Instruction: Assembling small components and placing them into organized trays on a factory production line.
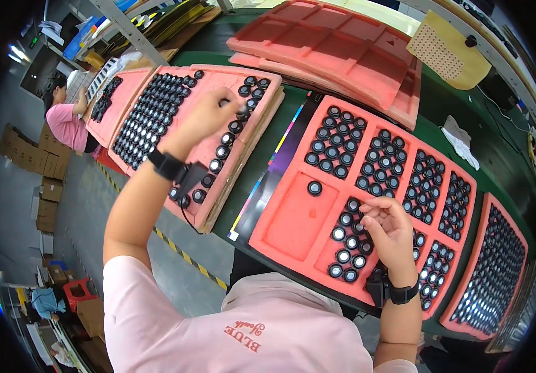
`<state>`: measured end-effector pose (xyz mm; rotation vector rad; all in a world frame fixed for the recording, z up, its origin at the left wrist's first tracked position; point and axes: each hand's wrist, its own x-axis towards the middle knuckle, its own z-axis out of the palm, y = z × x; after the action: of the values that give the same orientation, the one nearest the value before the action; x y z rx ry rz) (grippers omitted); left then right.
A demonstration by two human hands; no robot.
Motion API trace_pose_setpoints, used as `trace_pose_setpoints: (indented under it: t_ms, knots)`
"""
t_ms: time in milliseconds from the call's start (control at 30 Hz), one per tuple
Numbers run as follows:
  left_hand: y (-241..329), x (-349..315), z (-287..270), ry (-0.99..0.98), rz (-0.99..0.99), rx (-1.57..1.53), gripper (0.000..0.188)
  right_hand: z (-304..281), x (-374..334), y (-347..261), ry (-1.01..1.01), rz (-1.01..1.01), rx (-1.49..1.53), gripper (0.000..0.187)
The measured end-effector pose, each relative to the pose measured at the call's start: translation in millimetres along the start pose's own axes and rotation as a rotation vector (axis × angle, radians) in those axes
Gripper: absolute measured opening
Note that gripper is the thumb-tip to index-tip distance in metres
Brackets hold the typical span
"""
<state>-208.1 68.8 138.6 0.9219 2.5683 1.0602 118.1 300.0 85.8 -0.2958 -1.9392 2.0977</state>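
Observation:
My left hand reaches over a pink foam tray on the left, fingers closed in a pinch beside a column of black round parts with pale centres. What the fingertips hold, if anything, is hard to make out. My right hand hovers over a divided pink foam tray, its fingers loosely curved and apart, close above black round parts in a front compartment. One single black round part sits in the compartment to the left of it. Several other compartments hold rows of such parts.
Stacked pink foam trays lie at the back. Another filled tray stands far right. White gloves and a perforated yellow board rest behind. A person in pink works at the far left.

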Motion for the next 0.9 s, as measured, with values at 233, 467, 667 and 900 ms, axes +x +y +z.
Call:
trace_pose_setpoints:
  t_ms: [233, 467, 667, 900]
  knots:
    - [-46.7, 40.9, -3.3, -0.003, -0.300, 0.026, 0.028, -1.5, 1.4, 3.8, 0.009, -0.002, -0.029, 0.027]
    - [-83.2, 53.4, 6.1, 0.071, -0.069, 0.348, 0.030, -0.8, 1.9, 3.4, 0.013, 0.007, -0.049, 0.024]
    - [-101.1, 50.6, -8.3, 0.151, 0.034, 0.277, 0.025, -1.9, 2.8, 6.5, 0.018, 0.002, -0.068, 0.022]
    - [-64.7, 25.3, -19.8, -0.144, -0.314, -0.219, 0.022, -0.5, 3.5, 6.7, 0.013, 0.000, -0.063, 0.021]
